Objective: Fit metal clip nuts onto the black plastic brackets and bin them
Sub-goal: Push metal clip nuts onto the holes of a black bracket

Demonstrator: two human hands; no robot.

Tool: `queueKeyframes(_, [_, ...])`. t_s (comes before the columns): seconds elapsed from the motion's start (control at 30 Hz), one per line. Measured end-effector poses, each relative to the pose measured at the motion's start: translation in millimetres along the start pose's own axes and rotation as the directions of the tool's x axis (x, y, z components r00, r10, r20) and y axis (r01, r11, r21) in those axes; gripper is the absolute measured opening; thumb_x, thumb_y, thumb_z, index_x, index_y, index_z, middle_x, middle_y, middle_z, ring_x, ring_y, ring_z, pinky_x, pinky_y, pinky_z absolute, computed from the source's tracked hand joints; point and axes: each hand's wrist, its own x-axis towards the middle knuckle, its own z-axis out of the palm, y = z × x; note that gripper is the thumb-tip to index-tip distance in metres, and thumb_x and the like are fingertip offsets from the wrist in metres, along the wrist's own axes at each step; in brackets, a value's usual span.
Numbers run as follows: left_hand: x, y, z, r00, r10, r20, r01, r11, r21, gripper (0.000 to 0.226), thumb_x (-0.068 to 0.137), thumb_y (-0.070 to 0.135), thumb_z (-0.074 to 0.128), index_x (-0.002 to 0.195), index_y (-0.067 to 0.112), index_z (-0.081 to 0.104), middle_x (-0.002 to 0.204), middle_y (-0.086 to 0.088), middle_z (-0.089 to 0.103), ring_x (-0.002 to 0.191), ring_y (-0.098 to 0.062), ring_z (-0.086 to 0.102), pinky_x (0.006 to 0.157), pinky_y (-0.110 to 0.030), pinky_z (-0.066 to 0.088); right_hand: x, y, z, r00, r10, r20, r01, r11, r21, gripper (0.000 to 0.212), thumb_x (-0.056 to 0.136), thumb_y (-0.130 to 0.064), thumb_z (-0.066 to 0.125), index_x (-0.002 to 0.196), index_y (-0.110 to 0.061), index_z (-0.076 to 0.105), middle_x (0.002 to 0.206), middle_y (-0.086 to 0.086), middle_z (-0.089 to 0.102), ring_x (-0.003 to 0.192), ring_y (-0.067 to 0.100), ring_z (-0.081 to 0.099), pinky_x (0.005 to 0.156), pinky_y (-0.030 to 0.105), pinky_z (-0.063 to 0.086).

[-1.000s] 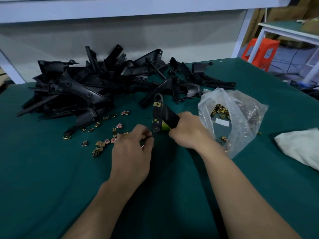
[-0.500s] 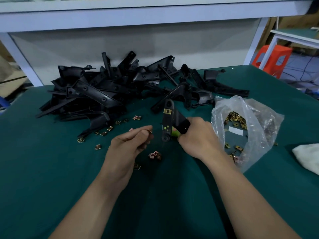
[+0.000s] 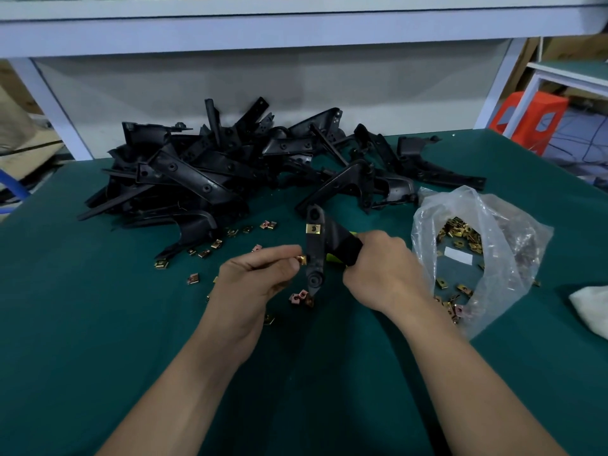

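My right hand (image 3: 383,269) grips a black plastic bracket (image 3: 316,251) held upright over the green table (image 3: 98,324). One brass clip nut (image 3: 313,228) sits on the bracket's upper part. My left hand (image 3: 260,274) pinches a second clip nut (image 3: 301,260) between thumb and fingers, touching the bracket's left edge at mid-height. Loose clip nuts (image 3: 301,297) lie on the cloth just below the bracket and more (image 3: 204,253) are scattered to the left.
A big heap of black brackets (image 3: 210,179) fills the table's back. A clear plastic bag (image 3: 477,251) of clip nuts lies open at the right. A white cloth (image 3: 592,307) sits at the right edge. An orange stool (image 3: 529,118) stands beyond the table.
My left hand picked a clip nut off the cloth, rose and brought it to the bracket's left edge. My right hand kept hold of the bracket. The view shifted slightly.
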Motion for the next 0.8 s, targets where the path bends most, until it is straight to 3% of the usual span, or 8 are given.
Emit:
queueKeyframes(0.13, [-2.1,1.9,-0.4,1.0,-0.008,0.012,0.008,0.999,0.041,0.025,0.065,0.023,0.08,0.089,0.022,0.084,0.083,0.005,0.075,0.083,-0.005,0.069,0.081,-0.02,0.057,-0.6,-0.3,-0.3,1.0,-0.01,0.009,0.01,1.0,-0.02,0.01,0.07,-0.02,0.056,0.074,-0.027,0.05,0.072,-0.002,0.056,0.063,0.02,0.053,0.051,0.029,0.037])
queueKeyframes(0.33, [-2.7,2.1,0.1,0.999,-0.026,-0.041,0.028,0.998,0.054,0.018,0.081,0.006,0.077,0.086,0.022,0.084,0.08,0.004,0.073,0.08,-0.006,0.067,0.086,-0.027,0.054,-1.2,-2.3,-2.0,1.0,-0.011,0.019,0.012,0.999,-0.031,0.011,0.071,-0.019,0.057,0.073,-0.027,0.05,0.074,0.0,0.058,0.064,0.022,0.055,0.05,0.028,0.035])
queueKeyframes(0.63, [-3.7,6.7,-2.0,0.998,-0.062,-0.002,0.062,0.997,0.043,0.02,0.056,0.017,0.082,0.076,0.021,0.083,0.066,0.004,0.068,0.065,-0.007,0.065,0.072,-0.024,0.052,-0.8,-2.1,0.2,1.0,-0.008,0.025,0.01,0.998,-0.061,0.022,0.073,-0.017,0.061,0.07,-0.029,0.042,0.073,-0.003,0.052,0.06,0.017,0.048,0.051,0.029,0.035])
queueKeyframes(0.8, [-0.3,3.1,-2.9,0.996,-0.067,-0.064,0.073,0.992,0.102,0.019,0.077,-0.001,0.079,0.092,0.01,0.076,0.061,0.002,0.067,0.065,-0.01,0.062,0.076,-0.029,0.049,-2.3,-4.5,3.9,0.999,-0.033,0.038,0.034,0.999,-0.029,0.024,0.074,-0.018,0.064,0.069,-0.029,0.043,0.071,-0.005,0.052,0.059,0.012,0.046,0.048,0.026,0.029])
